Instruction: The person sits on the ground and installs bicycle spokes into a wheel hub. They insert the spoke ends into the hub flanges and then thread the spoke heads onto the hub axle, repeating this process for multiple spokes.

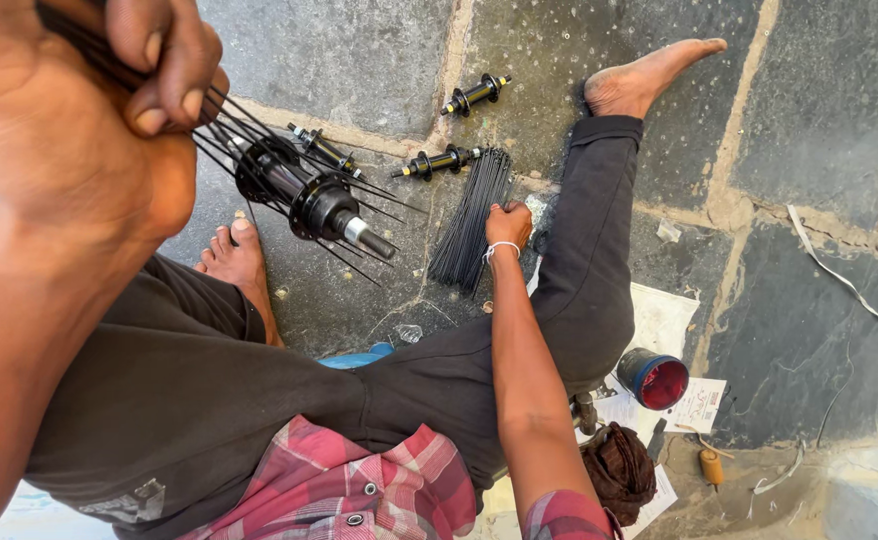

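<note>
Left hand (79, 110) grips hub (304, 190); right hand (508, 224) on spokes (469, 220)

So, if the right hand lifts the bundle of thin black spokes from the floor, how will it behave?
The bundle of spokes lies loose and unbound, so it would probably fan apart and slip unless the right hand squeezes it firmly. The spokes are long, thin metal rods, so the free ends may sag a little. A single spoke could roll on the stone floor.

Glossy black metal hub (309, 195), rough stone floor (819, 120)
</note>
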